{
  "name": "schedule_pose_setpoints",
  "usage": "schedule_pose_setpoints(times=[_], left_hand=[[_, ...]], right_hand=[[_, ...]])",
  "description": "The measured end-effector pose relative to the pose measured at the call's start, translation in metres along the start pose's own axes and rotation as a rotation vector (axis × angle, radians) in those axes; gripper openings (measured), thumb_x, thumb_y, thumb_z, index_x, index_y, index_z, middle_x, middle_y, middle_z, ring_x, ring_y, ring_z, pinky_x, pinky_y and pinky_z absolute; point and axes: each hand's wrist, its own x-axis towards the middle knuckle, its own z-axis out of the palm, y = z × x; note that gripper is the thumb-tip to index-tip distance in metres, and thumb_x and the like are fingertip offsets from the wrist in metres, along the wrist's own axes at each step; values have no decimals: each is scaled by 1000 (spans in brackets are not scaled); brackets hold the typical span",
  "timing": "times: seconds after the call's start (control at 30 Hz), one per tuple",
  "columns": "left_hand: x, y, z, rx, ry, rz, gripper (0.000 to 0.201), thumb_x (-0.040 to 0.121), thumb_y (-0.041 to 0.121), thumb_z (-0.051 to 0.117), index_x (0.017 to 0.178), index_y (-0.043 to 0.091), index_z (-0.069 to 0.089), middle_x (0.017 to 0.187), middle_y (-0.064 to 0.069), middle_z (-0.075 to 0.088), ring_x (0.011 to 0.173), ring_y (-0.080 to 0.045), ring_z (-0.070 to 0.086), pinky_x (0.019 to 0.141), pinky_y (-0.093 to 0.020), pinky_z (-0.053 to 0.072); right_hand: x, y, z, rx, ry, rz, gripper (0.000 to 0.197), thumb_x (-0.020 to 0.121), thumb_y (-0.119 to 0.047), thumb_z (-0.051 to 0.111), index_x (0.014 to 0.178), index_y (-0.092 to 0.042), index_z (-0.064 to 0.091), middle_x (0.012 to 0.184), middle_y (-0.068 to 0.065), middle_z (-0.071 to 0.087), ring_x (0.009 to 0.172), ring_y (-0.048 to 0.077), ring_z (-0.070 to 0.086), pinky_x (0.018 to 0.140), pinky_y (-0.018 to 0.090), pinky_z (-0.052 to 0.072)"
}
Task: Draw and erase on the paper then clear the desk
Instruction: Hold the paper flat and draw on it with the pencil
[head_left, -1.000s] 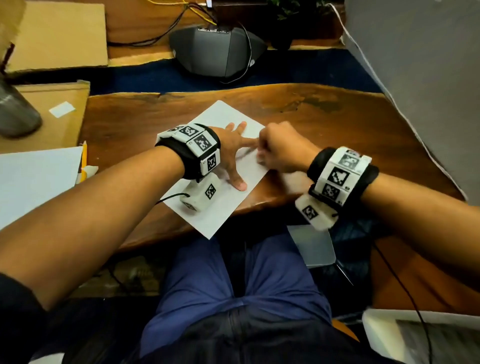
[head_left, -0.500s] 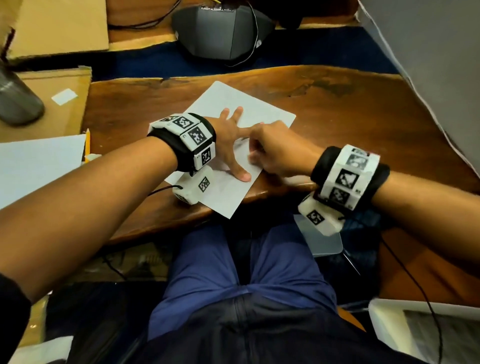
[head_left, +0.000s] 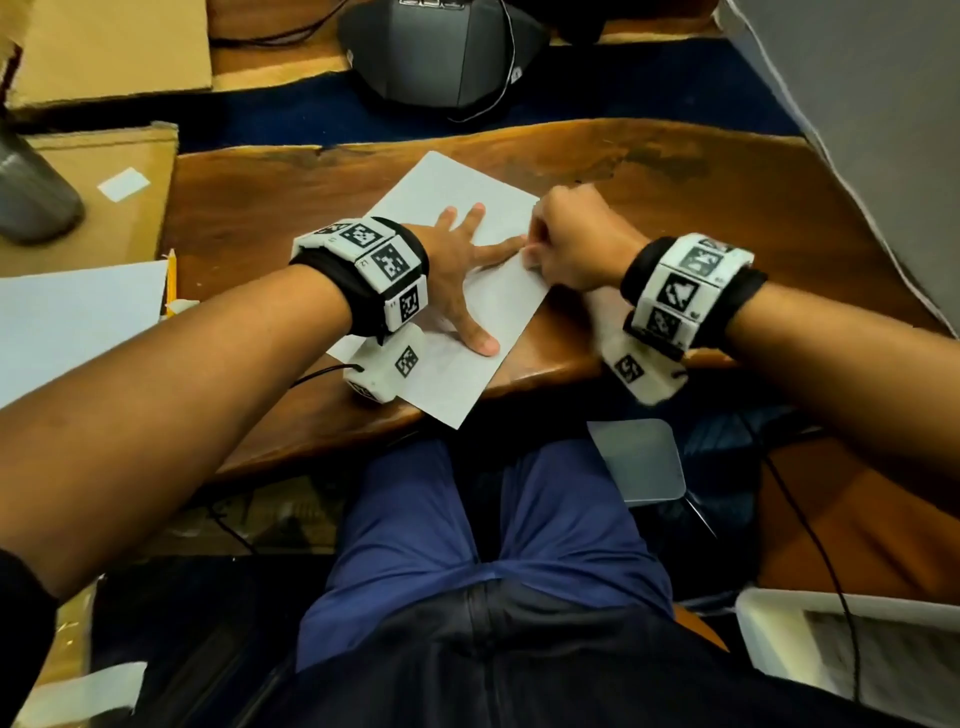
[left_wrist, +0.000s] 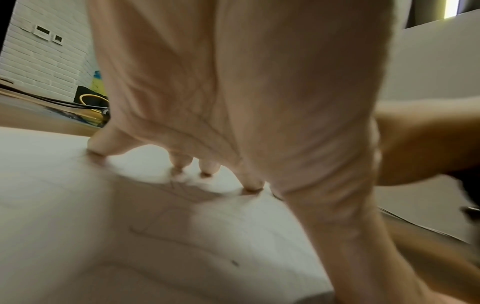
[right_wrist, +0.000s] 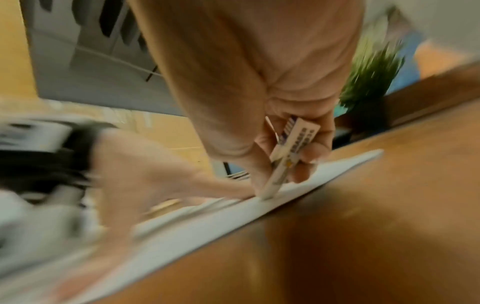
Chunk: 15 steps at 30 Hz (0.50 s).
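A white sheet of paper (head_left: 441, 197) lies slantwise on the wooden desk (head_left: 727, 218), its near corner over the front edge. My left hand (head_left: 462, 270) lies flat on the paper with fingers spread, fingertips (left_wrist: 207, 168) pressing down beside faint pencil lines (left_wrist: 161, 228). My right hand (head_left: 576, 239) is curled at the sheet's right edge. In the right wrist view it pinches a white eraser in a printed sleeve (right_wrist: 288, 156), whose tip touches the paper (right_wrist: 324, 174) next to my left index finger.
A yellow pencil (head_left: 170, 280) lies at the desk's left end beside another white sheet (head_left: 67, 322). Cardboard boxes (head_left: 104, 47) and a grey cylinder (head_left: 31, 192) stand at the left. A dark grey device (head_left: 441, 47) with cables sits behind the desk, a grey panel (head_left: 857, 104) at right.
My right hand has slid with the eraser toward the sheet's right edge. The left hand stays pressed on the paper. The head view has tilted a little.
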Motion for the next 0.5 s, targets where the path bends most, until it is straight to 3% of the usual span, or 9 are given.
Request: schedule_pose_setpoints(times=[0.07,0.17,0.23,0.4,0.5], left_hand=[[0,1,1,9,3,-7,145,29,89,61,143,56,-22,158,-1,-33,148,-33,-20,114,-68,11],[-3,0,-1,-13,2,11,142,39,83,67,148,51,-18,158,-2,-34,148,-32,-21,115,-66,10],[-4,0,-2,-27,9,11,140,43,82,69,148,50,-19,158,-1,-34,148,-32,-21,116,-66,10],[0,1,3,-1,11,0,144,30,91,63,141,59,-23,159,0,-32,148,-33,-19,114,-68,9],[-3,0,0,-4,9,9,143,36,86,66,146,52,-19,158,-2,-32,148,-34,-20,115,-68,10]], right_hand=[[5,6,3,-10,49,44,23,91,-24,64,102,-3,66,104,17,68,93,33,63,73,38,54],[-21,-28,21,-26,-22,-120,18,90,-16,62,105,-6,63,98,15,65,89,32,59,67,31,40],[-29,-35,21,22,-83,-168,21,88,-15,65,106,-5,65,92,12,67,84,29,60,67,30,41],[15,14,-4,65,45,127,21,89,-22,69,103,-6,67,105,14,67,91,29,64,69,35,54],[-4,-16,16,-6,0,-39,16,89,-18,64,100,-8,63,100,16,66,86,31,61,67,32,46]])
